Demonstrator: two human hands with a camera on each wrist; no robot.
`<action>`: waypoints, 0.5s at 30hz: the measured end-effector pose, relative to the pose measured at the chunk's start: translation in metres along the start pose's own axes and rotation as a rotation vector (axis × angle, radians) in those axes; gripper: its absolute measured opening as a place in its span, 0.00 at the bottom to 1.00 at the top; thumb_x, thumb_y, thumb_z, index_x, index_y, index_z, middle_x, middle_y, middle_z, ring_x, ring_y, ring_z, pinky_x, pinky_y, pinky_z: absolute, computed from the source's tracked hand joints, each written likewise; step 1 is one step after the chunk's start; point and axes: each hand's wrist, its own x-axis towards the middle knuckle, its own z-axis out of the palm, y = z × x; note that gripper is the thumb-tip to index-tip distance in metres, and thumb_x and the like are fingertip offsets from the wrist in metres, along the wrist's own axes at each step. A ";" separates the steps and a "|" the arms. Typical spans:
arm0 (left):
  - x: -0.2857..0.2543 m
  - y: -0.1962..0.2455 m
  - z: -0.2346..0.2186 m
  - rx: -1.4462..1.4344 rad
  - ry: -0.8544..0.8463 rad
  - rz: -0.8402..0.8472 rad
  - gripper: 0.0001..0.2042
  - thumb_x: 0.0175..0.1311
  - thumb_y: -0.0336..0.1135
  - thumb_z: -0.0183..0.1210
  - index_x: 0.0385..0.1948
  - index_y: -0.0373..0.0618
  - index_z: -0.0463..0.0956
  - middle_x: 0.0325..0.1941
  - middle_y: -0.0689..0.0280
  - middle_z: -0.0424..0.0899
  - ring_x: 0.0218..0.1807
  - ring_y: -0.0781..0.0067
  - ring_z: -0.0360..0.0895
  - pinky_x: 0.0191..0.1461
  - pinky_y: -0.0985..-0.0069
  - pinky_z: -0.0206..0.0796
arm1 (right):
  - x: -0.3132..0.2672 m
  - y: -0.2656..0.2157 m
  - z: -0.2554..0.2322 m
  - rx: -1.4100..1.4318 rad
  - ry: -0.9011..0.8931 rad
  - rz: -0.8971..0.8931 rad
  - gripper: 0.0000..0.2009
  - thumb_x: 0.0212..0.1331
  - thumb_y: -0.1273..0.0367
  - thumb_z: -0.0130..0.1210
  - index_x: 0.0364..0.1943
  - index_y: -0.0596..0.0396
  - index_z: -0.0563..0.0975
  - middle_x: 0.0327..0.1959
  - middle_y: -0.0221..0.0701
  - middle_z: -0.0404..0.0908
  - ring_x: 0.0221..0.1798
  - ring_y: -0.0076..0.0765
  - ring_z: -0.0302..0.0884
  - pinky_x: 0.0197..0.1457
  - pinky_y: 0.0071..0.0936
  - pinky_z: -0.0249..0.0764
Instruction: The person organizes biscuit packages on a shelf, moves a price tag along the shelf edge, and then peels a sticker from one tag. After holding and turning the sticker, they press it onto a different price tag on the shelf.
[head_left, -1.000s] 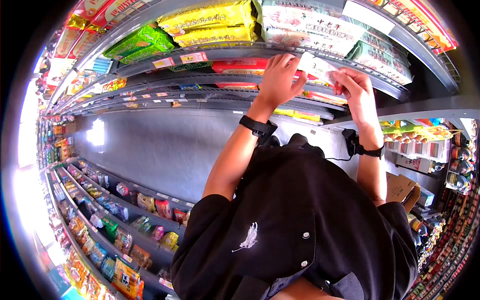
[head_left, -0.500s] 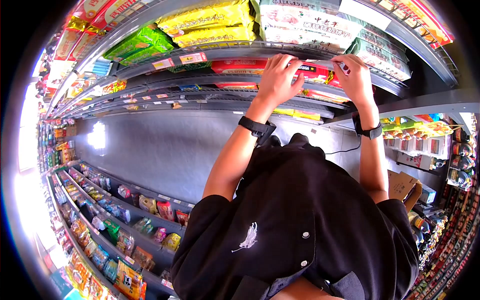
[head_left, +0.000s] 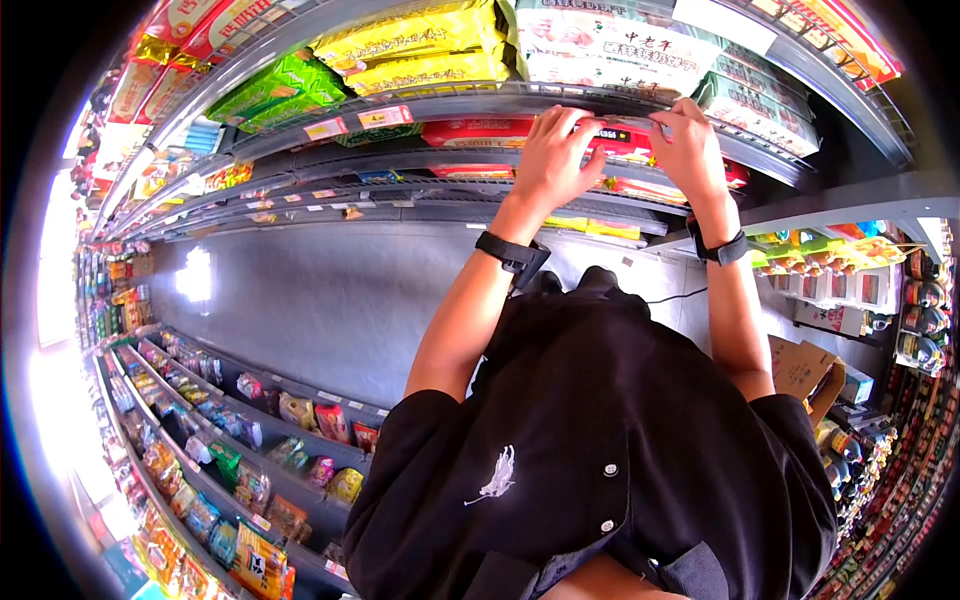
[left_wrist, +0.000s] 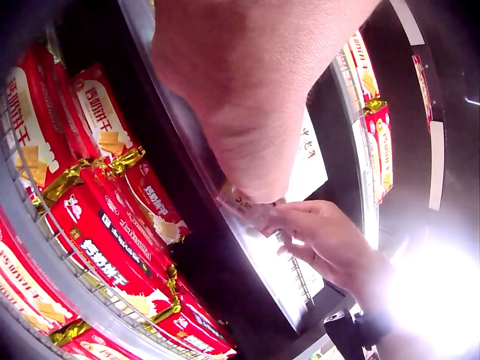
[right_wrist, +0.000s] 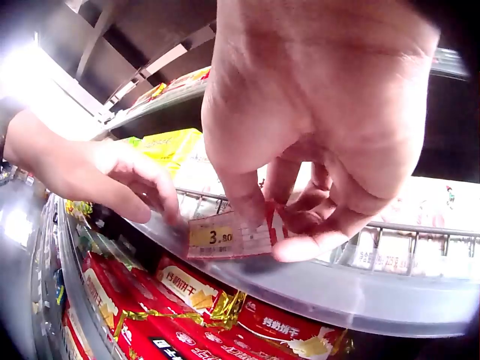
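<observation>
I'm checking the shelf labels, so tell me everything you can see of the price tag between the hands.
The price tag is a small, thin oblong, apparently paper or card, with a red border. Black figures on a yellow panel read 3.80; paler printing beside it is too blurred to read. Its other end is red with a white mark, partly hidden by the right hand, which pinches it. The left hand's fingertips are at the yellow end. It lies along the shelf edge; whether it is slotted in, I cannot tell.
</observation>
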 end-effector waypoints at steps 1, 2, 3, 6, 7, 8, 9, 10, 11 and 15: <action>0.000 0.001 -0.001 0.004 0.006 0.004 0.13 0.61 0.34 0.70 0.47 0.42 0.86 0.55 0.58 0.84 0.59 0.50 0.80 0.68 0.54 0.73 | 0.000 -0.001 0.000 -0.003 -0.005 0.008 0.08 0.65 0.74 0.65 0.45 0.58 0.90 0.38 0.43 0.84 0.41 0.54 0.86 0.47 0.44 0.82; 0.001 0.002 -0.002 0.009 0.012 0.008 0.13 0.61 0.33 0.70 0.47 0.42 0.85 0.54 0.58 0.85 0.59 0.50 0.81 0.68 0.54 0.73 | 0.000 -0.002 0.000 -0.005 -0.010 0.015 0.08 0.65 0.74 0.65 0.45 0.59 0.89 0.39 0.44 0.85 0.42 0.54 0.87 0.48 0.44 0.82; 0.001 0.003 -0.003 0.015 0.018 0.011 0.13 0.61 0.31 0.70 0.47 0.43 0.84 0.54 0.58 0.86 0.58 0.50 0.82 0.67 0.55 0.73 | 0.001 -0.001 0.000 -0.003 0.018 -0.007 0.07 0.65 0.74 0.65 0.44 0.59 0.89 0.40 0.44 0.85 0.43 0.55 0.87 0.48 0.45 0.82; -0.001 -0.002 0.000 0.004 -0.001 0.001 0.14 0.62 0.35 0.70 0.47 0.42 0.86 0.55 0.57 0.84 0.60 0.49 0.80 0.68 0.53 0.73 | 0.005 -0.002 -0.005 -0.019 0.034 -0.017 0.06 0.65 0.74 0.64 0.44 0.58 0.87 0.42 0.45 0.88 0.45 0.57 0.88 0.49 0.46 0.83; -0.001 -0.002 0.001 0.006 0.001 0.004 0.13 0.62 0.35 0.70 0.47 0.42 0.86 0.55 0.57 0.84 0.60 0.49 0.80 0.68 0.53 0.73 | 0.006 -0.005 -0.008 -0.040 -0.006 0.018 0.06 0.65 0.74 0.64 0.43 0.57 0.86 0.42 0.45 0.89 0.45 0.58 0.89 0.49 0.45 0.84; -0.002 -0.002 0.001 0.009 0.002 0.007 0.13 0.62 0.35 0.70 0.46 0.42 0.86 0.55 0.57 0.84 0.60 0.49 0.80 0.68 0.53 0.73 | 0.005 -0.007 -0.010 -0.061 -0.045 0.052 0.05 0.65 0.74 0.64 0.43 0.57 0.86 0.42 0.45 0.89 0.45 0.58 0.89 0.49 0.45 0.84; -0.002 -0.002 0.001 0.011 0.003 0.011 0.13 0.62 0.35 0.70 0.46 0.42 0.86 0.55 0.57 0.84 0.60 0.49 0.80 0.68 0.53 0.73 | 0.004 -0.003 -0.008 -0.049 -0.049 0.052 0.05 0.65 0.74 0.64 0.43 0.56 0.86 0.40 0.45 0.90 0.44 0.58 0.89 0.49 0.45 0.85; -0.002 -0.003 0.002 0.015 0.002 0.014 0.14 0.62 0.35 0.70 0.47 0.42 0.86 0.55 0.57 0.84 0.60 0.49 0.80 0.68 0.53 0.73 | 0.003 0.003 -0.002 -0.037 -0.052 0.051 0.06 0.65 0.74 0.65 0.43 0.56 0.86 0.39 0.44 0.90 0.43 0.58 0.90 0.48 0.44 0.85; -0.002 -0.003 0.002 0.019 0.002 0.016 0.14 0.62 0.35 0.70 0.48 0.42 0.86 0.55 0.57 0.84 0.60 0.49 0.80 0.68 0.53 0.73 | 0.003 0.008 0.002 -0.025 -0.055 0.050 0.06 0.65 0.73 0.65 0.43 0.55 0.87 0.38 0.44 0.90 0.42 0.59 0.90 0.47 0.44 0.86; 0.003 0.000 -0.001 0.044 0.000 0.013 0.17 0.62 0.36 0.70 0.52 0.43 0.85 0.53 0.58 0.84 0.59 0.50 0.80 0.67 0.53 0.72 | 0.009 0.004 0.002 -0.107 -0.079 0.109 0.06 0.66 0.70 0.66 0.44 0.53 0.88 0.36 0.45 0.90 0.41 0.58 0.90 0.45 0.44 0.86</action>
